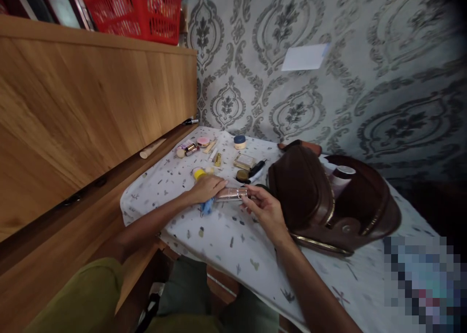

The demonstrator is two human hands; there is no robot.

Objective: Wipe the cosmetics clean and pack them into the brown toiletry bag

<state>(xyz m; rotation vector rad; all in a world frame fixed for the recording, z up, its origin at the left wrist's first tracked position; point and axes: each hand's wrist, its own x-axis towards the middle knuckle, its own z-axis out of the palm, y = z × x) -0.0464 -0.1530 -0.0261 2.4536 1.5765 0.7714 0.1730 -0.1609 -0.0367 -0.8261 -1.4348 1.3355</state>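
Olive-green clothing over the person's lap fills the lower left of the frame, and both bare forearms reach up from it toward the centre. The left hand and the right hand meet over a tabletop covered with a white cloth with small printed marks.

Between the hands, at the middle of the frame, a slim clear tube lies roughly level just above the cloth. The left hand's fingers are laid together and closed over the tube's left end. The right hand's fingers are pinched around its right end, thumb and fingertips nearly meeting, and the other fingers are loosely curled. A blue item shows just under the left hand, though it cannot be told whether the hand grips it. A yellow-capped item sits just above the knuckles.

Right of the hands, an open brown leather bag rests on the cloth, close to the right hand, with a white bottle standing inside it. Small cosmetics are scattered toward the upper centre. Among them are a pink compact, a blue-lidded jar and a gold case.

A wooden panel fills the left side, with a cream tube and a black pen on its ledge. A red basket stands on top of it in the upper left. Patterned wallpaper covers the upper right.
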